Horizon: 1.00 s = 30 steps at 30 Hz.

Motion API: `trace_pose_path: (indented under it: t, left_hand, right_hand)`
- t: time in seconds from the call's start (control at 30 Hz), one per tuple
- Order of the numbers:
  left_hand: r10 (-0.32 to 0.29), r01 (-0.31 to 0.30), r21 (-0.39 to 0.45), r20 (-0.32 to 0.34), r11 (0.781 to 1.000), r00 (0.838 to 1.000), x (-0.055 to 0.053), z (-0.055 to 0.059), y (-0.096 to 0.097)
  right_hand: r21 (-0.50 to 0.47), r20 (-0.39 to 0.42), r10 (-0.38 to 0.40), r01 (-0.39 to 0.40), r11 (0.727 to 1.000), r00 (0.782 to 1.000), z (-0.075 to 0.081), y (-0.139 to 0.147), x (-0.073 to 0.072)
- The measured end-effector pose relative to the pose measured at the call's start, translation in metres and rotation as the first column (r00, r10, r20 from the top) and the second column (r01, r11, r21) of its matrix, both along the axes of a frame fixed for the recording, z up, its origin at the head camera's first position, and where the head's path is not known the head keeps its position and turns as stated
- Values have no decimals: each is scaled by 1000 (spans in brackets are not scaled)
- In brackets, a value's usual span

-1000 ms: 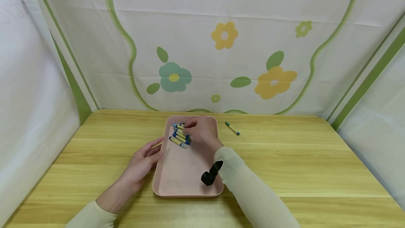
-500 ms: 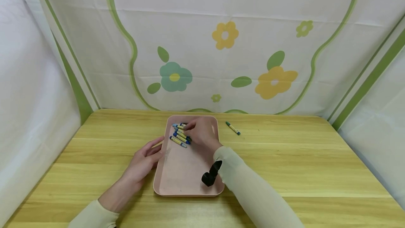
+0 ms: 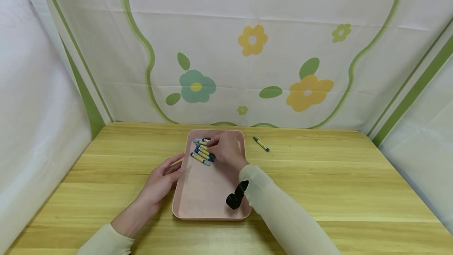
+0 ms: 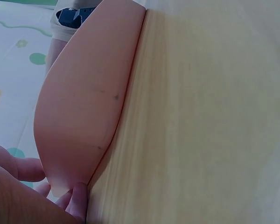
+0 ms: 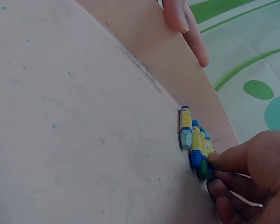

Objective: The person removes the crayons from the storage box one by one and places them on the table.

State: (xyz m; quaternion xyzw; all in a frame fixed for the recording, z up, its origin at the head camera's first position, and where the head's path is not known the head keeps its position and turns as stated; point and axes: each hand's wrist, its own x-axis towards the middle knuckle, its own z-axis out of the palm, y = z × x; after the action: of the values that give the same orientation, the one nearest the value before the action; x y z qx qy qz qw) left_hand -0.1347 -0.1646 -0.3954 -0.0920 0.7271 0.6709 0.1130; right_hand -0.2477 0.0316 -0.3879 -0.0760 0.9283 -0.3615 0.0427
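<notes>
Several short crayons with yellow-and-blue wrappers lie side by side in the far left part of a pink tray [image 3: 209,196]. The nearest crayon [image 3: 199,159] has a pale blue tip; a dark blue one [image 5: 196,149] lies beside it in the right wrist view. My right hand [image 3: 228,148] reaches over the tray and pinches a crayon in the row between thumb and fingers, which partly hide it. A green tip [image 5: 204,170] shows near the thumb. My left hand [image 3: 159,182] rests its extended fingers against the tray's left outer wall.
One green crayon [image 3: 261,144] lies on the wooden table [image 3: 318,184], right of the tray's far end. A white curtain [image 3: 219,58] with printed flowers hangs along the table's back edge, with white cloth at both sides.
</notes>
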Motion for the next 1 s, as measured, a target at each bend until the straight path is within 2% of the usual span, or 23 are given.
trace_pose_path:
  t: [0.57,1.0]
  left_hand:
    - [3,-3,-4,1,1000,1000,-1,-1,0]
    - [2,-2,-3,-4,1000,1000,0,0,0]
  right_hand:
    - [74,20,-3,1,997,1000,2,0,-1]
    - [26,38,6,-7,1000,999,10,2,3]
